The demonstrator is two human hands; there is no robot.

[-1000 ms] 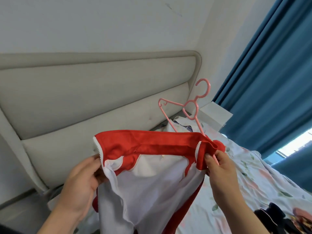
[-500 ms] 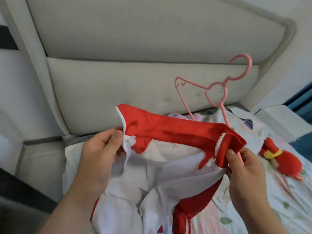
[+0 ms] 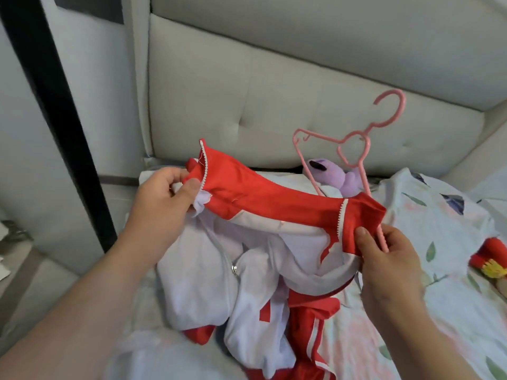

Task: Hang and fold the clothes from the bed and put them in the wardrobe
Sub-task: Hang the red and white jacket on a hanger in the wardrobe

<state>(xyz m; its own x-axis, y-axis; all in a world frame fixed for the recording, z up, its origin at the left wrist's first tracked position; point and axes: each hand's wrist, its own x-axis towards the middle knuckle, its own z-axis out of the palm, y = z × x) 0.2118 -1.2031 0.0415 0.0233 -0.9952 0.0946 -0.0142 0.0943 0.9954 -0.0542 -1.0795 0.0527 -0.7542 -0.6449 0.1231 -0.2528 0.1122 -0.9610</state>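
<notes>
A red and white zip jacket [image 3: 263, 215] is stretched by its red collar between my two hands above the bed. My left hand [image 3: 164, 198] pinches the collar's left end. My right hand [image 3: 384, 256] grips the collar's right end together with the lower bar of a pink plastic hanger [image 3: 354, 149], which stands up behind the jacket. The jacket's white body and red sleeves hang down and bunch on the bed [image 3: 444, 231], its zipper open.
A grey padded headboard [image 3: 274, 91] rises behind the bed. A purple plush toy [image 3: 332, 176] lies at the headboard's foot, a red and yellow plush toy [image 3: 488, 261] at the right edge. A dark vertical post [image 3: 55, 105] and a grey wall stand on the left.
The view has tilted down and swung left, bringing the bed and purple toy into sight. Both hands have kept their grip and lowered the jacket, so more of it rests on the bed.
</notes>
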